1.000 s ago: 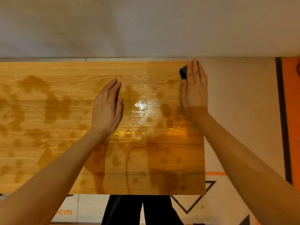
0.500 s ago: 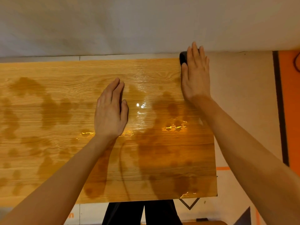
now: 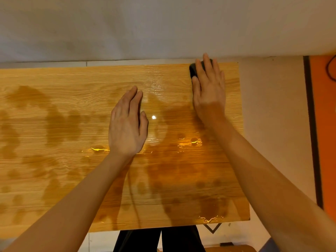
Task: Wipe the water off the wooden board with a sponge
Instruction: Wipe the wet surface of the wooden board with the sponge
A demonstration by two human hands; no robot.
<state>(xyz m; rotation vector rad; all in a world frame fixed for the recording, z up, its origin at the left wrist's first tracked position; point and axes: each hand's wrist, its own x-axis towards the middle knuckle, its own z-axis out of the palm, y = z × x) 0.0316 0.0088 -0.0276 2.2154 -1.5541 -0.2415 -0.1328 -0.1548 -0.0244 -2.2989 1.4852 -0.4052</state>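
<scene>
A wooden board (image 3: 72,110) lies flat across the view, covered in dark wet patches and shiny water pools (image 3: 192,141). My right hand (image 3: 209,90) presses flat on a dark sponge (image 3: 192,70) near the board's far right corner; only the sponge's left end shows past my fingers. My left hand (image 3: 127,124) rests palm down on the board's middle, fingers together, holding nothing.
A pale wall (image 3: 163,24) runs right behind the board's far edge. A light floor mat (image 3: 272,124) with a black stripe and an orange strip (image 3: 325,124) lies to the right. My dark trousers (image 3: 158,240) show below the near edge.
My right hand slid the sponge up to the far edge, then leftward onto the board's far right corner area. My left hand stayed pressed on the board.
</scene>
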